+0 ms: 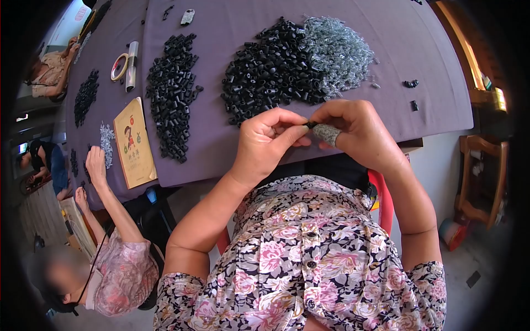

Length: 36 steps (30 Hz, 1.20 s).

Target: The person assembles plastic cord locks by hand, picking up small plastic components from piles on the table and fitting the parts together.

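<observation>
Both of my hands meet above the table's front edge, in front of a big pile of black tube pieces (265, 71). A small black piece (311, 124) sits pinched between the fingertips of my left hand (270, 138) and my right hand (359, 132). One right finger wears a grey speckled wrap (326, 134). Clear little spring-like pieces (338, 55) form a heap touching the black pile's right side. Farther left lies a long pile of black tubes (172, 94).
A yellow booklet (135, 144), a tape roll (119, 67) and a clear cylinder (131, 66) lie to the left. A co-worker (118, 265) sits at the lower left, with others beyond. Small black pieces (411, 84) lie at the right. A wooden chair (483, 179) stands beyond.
</observation>
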Tool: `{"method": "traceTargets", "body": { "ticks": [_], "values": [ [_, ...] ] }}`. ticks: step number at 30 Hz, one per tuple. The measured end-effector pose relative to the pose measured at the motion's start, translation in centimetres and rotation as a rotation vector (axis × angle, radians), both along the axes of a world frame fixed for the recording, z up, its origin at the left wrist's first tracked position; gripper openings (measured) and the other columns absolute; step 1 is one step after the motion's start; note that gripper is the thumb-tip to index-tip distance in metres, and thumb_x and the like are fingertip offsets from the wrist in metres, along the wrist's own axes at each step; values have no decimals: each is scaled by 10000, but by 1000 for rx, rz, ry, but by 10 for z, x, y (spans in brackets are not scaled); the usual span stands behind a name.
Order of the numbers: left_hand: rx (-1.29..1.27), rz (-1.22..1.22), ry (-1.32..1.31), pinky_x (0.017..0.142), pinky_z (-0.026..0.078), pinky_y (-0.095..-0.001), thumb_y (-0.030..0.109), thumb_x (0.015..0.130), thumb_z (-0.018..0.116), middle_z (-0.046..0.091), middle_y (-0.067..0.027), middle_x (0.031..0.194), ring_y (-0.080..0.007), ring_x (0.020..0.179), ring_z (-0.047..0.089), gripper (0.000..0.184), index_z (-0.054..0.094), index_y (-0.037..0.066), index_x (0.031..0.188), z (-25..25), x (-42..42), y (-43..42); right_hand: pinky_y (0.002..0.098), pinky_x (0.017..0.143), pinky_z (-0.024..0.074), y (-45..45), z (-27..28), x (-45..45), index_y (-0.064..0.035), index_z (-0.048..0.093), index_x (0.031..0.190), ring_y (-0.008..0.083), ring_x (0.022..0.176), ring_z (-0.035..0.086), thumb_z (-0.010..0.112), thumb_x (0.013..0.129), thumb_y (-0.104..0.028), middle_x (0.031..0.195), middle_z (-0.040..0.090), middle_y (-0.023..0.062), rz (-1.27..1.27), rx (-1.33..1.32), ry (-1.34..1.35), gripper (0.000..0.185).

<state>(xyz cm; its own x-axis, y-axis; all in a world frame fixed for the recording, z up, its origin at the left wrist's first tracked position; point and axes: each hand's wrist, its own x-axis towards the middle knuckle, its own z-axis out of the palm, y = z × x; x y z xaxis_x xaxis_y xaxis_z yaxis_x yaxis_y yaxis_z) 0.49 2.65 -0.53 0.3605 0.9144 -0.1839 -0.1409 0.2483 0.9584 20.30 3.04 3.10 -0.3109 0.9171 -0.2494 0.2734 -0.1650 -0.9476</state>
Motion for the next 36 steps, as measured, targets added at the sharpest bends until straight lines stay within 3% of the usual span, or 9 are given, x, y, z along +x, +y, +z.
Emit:
{"method": "traceTargets", "body": {
  "ticks": [5, 14, 20, 23, 32, 36],
  "values": [
    [9, 23, 16, 694, 548, -218, -2, 900, 628, 689, -83, 879, -121, 769, 678, 101, 646, -35, 994, -1, 1, -2, 283, 600, 496, -4, -6, -3, 55, 667, 933, 124, 654, 625, 628, 756, 64, 720, 661, 113, -21, 56, -1, 181],
    [49, 38, 75, 688, 550, -215, -8, 912, 606, 693, -88, 885, -124, 777, 684, 99, 648, -45, 993, -11, 5, -1, 385, 694, 501, -7, -11, -10, 33, 663, 922, 383, 788, 641, 595, 695, 63, 816, 647, 209, 6, 445, -267, 238],
    [87, 16, 84, 759, 572, -253, -13, 909, 609, 689, -112, 942, -152, 801, 686, 159, 645, -62, 1056, -13, 2, 0, 349, 647, 500, -8, -16, -7, 34, 663, 906, 282, 686, 649, 611, 681, 58, 743, 641, 184, -49, 239, -139, 232],
    [65, 35, 52, 737, 555, -228, -3, 915, 605, 693, -95, 921, -137, 800, 687, 141, 643, -53, 1042, -12, 2, -4, 262, 609, 468, -10, -13, -7, 56, 659, 913, 86, 674, 573, 582, 717, 111, 724, 625, 68, -27, 294, -156, 217],
    [105, 49, 64, 738, 552, -222, -9, 914, 601, 695, -77, 895, -114, 802, 677, 130, 644, -47, 1031, -13, 4, -10, 251, 600, 455, -13, -22, -4, 34, 653, 858, 68, 674, 552, 629, 735, 92, 718, 623, 48, -21, 243, -82, 138],
    [144, 67, 97, 742, 554, -228, -4, 910, 610, 694, -73, 897, -105, 807, 671, 132, 645, -45, 1030, -17, 4, -14, 277, 601, 470, -20, -26, -8, 39, 644, 873, 141, 668, 589, 626, 727, 88, 757, 613, 85, 0, 460, -170, 155]
  ]
}}
